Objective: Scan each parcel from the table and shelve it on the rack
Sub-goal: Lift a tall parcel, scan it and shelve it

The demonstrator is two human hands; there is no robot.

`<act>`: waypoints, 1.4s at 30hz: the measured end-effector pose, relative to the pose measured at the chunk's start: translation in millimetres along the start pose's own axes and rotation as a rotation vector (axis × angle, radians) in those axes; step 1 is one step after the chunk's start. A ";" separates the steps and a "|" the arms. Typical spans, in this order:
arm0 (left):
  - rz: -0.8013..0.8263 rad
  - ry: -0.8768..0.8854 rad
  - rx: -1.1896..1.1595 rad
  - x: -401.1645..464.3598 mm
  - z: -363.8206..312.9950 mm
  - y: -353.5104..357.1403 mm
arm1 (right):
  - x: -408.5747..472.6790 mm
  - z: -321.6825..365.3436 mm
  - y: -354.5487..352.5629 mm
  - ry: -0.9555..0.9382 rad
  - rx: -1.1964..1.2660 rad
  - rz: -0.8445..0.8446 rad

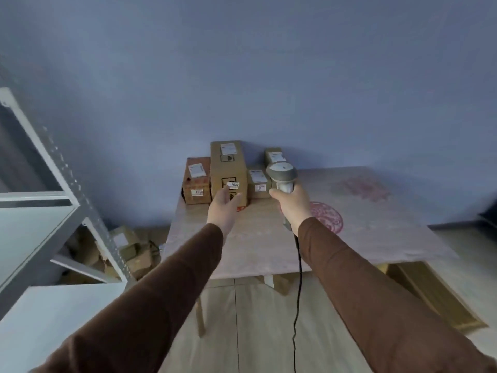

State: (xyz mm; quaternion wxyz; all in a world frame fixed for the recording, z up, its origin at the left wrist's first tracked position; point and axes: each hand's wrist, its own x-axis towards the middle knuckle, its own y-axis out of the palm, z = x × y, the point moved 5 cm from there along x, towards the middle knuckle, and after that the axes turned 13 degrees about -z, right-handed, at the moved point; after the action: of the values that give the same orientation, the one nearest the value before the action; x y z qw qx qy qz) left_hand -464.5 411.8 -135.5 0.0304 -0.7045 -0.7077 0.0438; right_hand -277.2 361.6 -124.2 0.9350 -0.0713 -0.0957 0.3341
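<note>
Step now: picking next parcel to scan. Left hand (224, 204) reaches out, fingers loose and wide, holds nothing, right in front of tall brown cardboard box (228, 170); touching or not, hard to tell. Right hand (291, 204) wraps tight round grey corded scanner gun (281, 175), head pointing at boxes. Four brown parcels stand close together at back of cloth-covered table (363, 232). White metal rack (53, 211) on left. Next: grab one box, show label to scanner.
</note>
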 end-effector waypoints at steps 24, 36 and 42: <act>0.095 -0.236 0.061 313.7 74.6 305.9 | 381.9 -117.3 59.1 0.139 -0.107 -0.040; 0.093 -0.396 0.135 415.1 137.9 368.6 | 465.0 -211.1 138.9 0.429 -0.068 0.046; 0.171 -0.403 0.089 416.8 155.0 382.7 | 466.0 -232.8 150.1 0.523 -0.003 0.086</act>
State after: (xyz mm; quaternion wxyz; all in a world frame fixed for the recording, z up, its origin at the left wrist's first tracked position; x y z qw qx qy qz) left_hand -102.5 827.0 -337.5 -0.0846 -0.7369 -0.6346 0.2171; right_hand 37.3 758.0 -318.8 0.9128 -0.1608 0.1516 0.3435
